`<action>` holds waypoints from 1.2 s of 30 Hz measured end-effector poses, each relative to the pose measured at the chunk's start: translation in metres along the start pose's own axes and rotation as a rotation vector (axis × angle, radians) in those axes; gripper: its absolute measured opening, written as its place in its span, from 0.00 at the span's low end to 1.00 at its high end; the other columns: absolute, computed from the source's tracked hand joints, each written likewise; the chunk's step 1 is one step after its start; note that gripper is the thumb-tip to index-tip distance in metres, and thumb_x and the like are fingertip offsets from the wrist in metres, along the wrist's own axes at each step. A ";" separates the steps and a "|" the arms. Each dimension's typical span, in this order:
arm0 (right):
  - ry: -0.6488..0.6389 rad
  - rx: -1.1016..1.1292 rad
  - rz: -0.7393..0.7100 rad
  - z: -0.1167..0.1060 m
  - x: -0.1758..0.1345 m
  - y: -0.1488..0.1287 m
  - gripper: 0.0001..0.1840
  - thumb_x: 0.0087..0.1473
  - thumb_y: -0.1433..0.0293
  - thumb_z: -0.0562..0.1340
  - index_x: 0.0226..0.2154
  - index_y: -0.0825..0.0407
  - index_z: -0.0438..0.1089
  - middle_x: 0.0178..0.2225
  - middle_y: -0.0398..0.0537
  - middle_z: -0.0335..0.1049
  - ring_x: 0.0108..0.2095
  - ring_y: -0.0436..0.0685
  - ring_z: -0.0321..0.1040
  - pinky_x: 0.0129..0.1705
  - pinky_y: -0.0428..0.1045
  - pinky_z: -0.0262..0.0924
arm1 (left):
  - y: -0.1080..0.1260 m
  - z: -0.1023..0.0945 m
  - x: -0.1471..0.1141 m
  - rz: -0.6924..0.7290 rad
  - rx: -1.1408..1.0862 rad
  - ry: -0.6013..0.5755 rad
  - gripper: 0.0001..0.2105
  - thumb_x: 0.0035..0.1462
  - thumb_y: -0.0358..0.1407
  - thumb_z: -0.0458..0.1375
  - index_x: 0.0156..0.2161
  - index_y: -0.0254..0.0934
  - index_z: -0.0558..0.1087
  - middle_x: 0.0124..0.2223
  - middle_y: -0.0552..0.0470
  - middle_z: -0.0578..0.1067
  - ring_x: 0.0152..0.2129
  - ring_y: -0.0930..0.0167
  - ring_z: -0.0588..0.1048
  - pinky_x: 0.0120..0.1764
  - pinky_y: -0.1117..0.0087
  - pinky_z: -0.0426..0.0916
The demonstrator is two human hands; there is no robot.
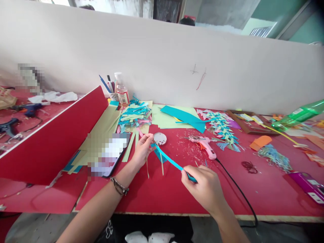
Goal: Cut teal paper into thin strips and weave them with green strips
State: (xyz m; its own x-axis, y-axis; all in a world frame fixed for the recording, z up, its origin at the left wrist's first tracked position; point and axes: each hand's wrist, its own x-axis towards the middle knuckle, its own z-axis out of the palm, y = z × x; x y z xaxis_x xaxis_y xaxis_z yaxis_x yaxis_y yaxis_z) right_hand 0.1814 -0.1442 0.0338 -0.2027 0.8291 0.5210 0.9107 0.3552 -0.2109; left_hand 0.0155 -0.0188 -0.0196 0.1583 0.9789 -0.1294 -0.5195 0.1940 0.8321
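Observation:
A blue paper strip (169, 158) stretches slantwise between my two hands above the red table. My left hand (143, 148) pinches its upper end, and thin pale green strips (162, 164) hang down close to those fingers. My right hand (202, 182) is closed on the lower end, with a short piece of blue showing beyond the thumb. Behind my left fingers lies a small round white dish (160, 138) with dark specks. A pink glue gun (204, 144) rests to the right, its black cord running to the table's front edge.
Cut paper strips (134, 116) are heaped at the back, near a bottle (122, 92). A phone (111, 155) lies left, beside a red divider (58, 135). To the right are a woven paper piece (224, 128), a green bottle (298, 114) and a purple box (307, 185).

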 end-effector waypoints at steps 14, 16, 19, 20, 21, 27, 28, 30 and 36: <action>-0.042 -0.143 -0.077 0.031 0.018 -0.014 0.15 0.51 0.71 0.52 0.16 0.53 0.59 0.12 0.39 0.58 0.16 0.46 0.51 0.25 0.47 0.40 | -0.002 0.003 -0.003 0.215 0.199 -0.099 0.05 0.47 0.35 0.57 0.30 0.36 0.68 0.27 0.58 0.64 0.25 0.80 0.63 0.31 0.80 0.58; -0.039 -0.123 -0.061 0.036 0.024 -0.014 0.15 0.52 0.70 0.52 0.16 0.53 0.60 0.13 0.40 0.58 0.16 0.46 0.52 0.24 0.47 0.40 | -0.003 0.003 -0.004 0.213 0.210 -0.124 0.06 0.48 0.36 0.57 0.32 0.37 0.67 0.26 0.59 0.63 0.23 0.80 0.62 0.29 0.80 0.58; -0.048 -0.027 -0.019 0.041 0.036 -0.009 0.15 0.52 0.68 0.52 0.17 0.52 0.61 0.16 0.42 0.59 0.19 0.47 0.55 0.24 0.46 0.44 | -0.003 0.003 -0.006 0.206 0.231 -0.159 0.06 0.48 0.36 0.56 0.33 0.37 0.68 0.25 0.59 0.63 0.23 0.80 0.63 0.28 0.80 0.58; -0.043 0.029 -0.008 0.043 0.040 -0.007 0.15 0.52 0.67 0.52 0.18 0.52 0.62 0.19 0.43 0.60 0.21 0.48 0.58 0.25 0.45 0.46 | -0.002 0.004 -0.007 0.204 0.240 -0.169 0.06 0.48 0.37 0.56 0.33 0.37 0.68 0.25 0.59 0.64 0.22 0.79 0.63 0.28 0.80 0.59; -0.030 0.092 -0.001 0.045 0.045 -0.004 0.14 0.52 0.67 0.52 0.18 0.52 0.62 0.23 0.45 0.62 0.25 0.49 0.60 0.27 0.45 0.50 | -0.002 0.004 -0.008 0.200 0.249 -0.178 0.07 0.48 0.37 0.56 0.33 0.37 0.68 0.25 0.59 0.64 0.22 0.79 0.63 0.28 0.79 0.59; -0.028 0.458 -0.011 0.058 0.070 0.007 0.08 0.50 0.66 0.55 0.22 0.51 0.61 0.39 0.50 0.61 0.41 0.55 0.60 0.42 0.49 0.55 | 0.003 0.008 -0.011 0.174 0.314 -0.196 0.09 0.48 0.39 0.56 0.33 0.35 0.72 0.30 0.54 0.72 0.28 0.74 0.68 0.34 0.75 0.62; -0.048 0.500 -0.007 0.060 0.073 0.008 0.08 0.50 0.66 0.55 0.23 0.51 0.60 0.37 0.49 0.62 0.40 0.54 0.61 0.41 0.49 0.56 | 0.004 0.009 -0.011 0.175 0.324 -0.195 0.10 0.47 0.39 0.56 0.32 0.35 0.72 0.32 0.53 0.73 0.31 0.72 0.69 0.36 0.74 0.62; -0.068 0.553 0.018 0.065 0.076 0.008 0.08 0.50 0.66 0.54 0.23 0.51 0.58 0.32 0.46 0.61 0.35 0.52 0.62 0.37 0.47 0.57 | 0.005 0.009 -0.012 0.161 0.340 -0.190 0.11 0.48 0.40 0.55 0.33 0.35 0.73 0.33 0.51 0.74 0.34 0.69 0.70 0.40 0.72 0.62; -0.022 0.594 0.224 0.076 0.073 0.009 0.09 0.50 0.63 0.54 0.32 0.51 0.56 0.31 0.45 0.61 0.32 0.51 0.61 0.35 0.47 0.58 | 0.006 0.011 -0.014 0.003 0.256 -0.271 0.16 0.47 0.41 0.56 0.43 0.38 0.71 0.38 0.50 0.74 0.35 0.68 0.71 0.36 0.71 0.65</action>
State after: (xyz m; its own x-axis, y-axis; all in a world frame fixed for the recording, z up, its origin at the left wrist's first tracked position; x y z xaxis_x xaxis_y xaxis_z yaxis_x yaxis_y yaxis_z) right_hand 0.1478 -0.0478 0.0065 -0.0439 0.9174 0.3955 0.5778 0.3463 -0.7391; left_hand 0.0194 -0.0326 -0.0070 0.3913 0.9202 -0.0076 -0.2989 0.1349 0.9447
